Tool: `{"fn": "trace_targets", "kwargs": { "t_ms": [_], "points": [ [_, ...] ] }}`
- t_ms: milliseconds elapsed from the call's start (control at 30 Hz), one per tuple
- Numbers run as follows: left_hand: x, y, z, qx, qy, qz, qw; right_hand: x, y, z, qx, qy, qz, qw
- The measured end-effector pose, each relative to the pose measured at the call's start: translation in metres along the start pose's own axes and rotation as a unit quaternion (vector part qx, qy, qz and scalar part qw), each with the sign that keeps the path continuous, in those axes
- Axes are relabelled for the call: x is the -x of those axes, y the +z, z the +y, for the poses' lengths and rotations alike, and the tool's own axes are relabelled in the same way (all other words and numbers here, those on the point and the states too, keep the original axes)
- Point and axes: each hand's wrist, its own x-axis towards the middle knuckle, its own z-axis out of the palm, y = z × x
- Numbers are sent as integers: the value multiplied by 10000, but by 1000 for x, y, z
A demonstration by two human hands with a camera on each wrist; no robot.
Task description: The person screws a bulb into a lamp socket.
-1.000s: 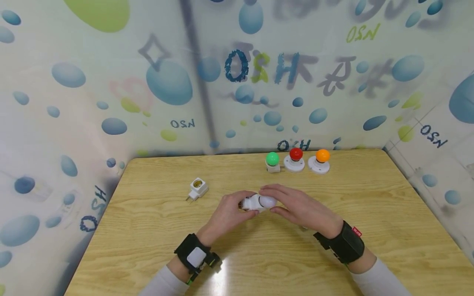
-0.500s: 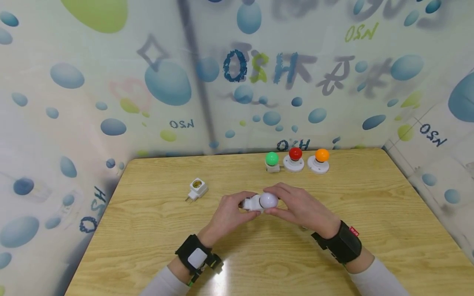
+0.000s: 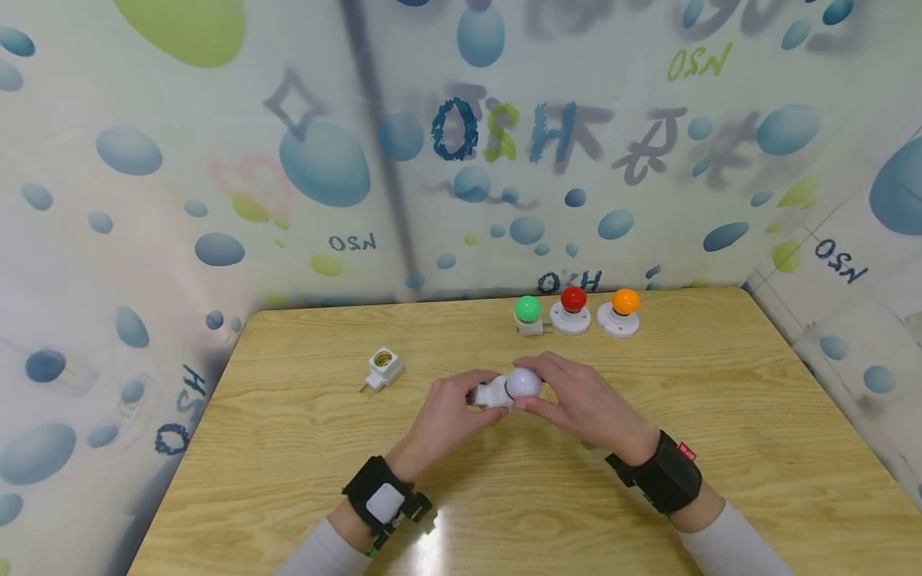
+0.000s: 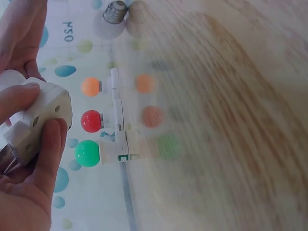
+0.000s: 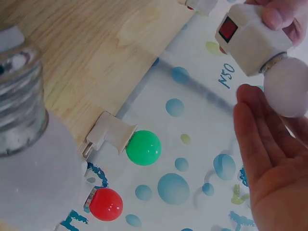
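At the middle of it all is the white bulb [image 3: 524, 382], sitting over the surface [image 3: 302, 448] in the mouth of a white plug-in holder [image 5: 255, 41]; take that bulb as the clock's centre. From 8 o'clock the left hand [image 3: 448, 416] comes in, thumb and fingers firmly round the holder, while the right hand [image 3: 582, 406] reaches in from nearly 4, long fingers and thumb to either side of the glass; whether they grip it or stand slack, I can't tell. A sliver of metal thread shows at the holder's mouth, so I'd judge this bulb well started but perhaps not fully seated. Others look done: at 12 the green bulb [image 3: 528, 308] sits in a plug-in holder, at 1 the red bulb [image 3: 573, 299] and at 2 the orange bulb [image 3: 626, 302], each on a round base. What seems left is one pair: out at 9 lies a spare holder [image 3: 386, 370], its mouth vacant, and under the right forearm a loose bulb [image 5: 36, 183] shows bare thread.
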Motion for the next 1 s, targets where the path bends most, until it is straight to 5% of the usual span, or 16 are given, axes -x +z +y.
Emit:
{"fn": "trace_targets", "kwargs": {
  "t_ms": [533,1000],
  "points": [
    [-2,-5,-9,411,-153,-682,9967,1,-10,2,-396,-468,-933,9937],
    [0,2,-4,149,169,39,9997,-1,0,-1,-282,-305,-187,9990]
  ]
}}
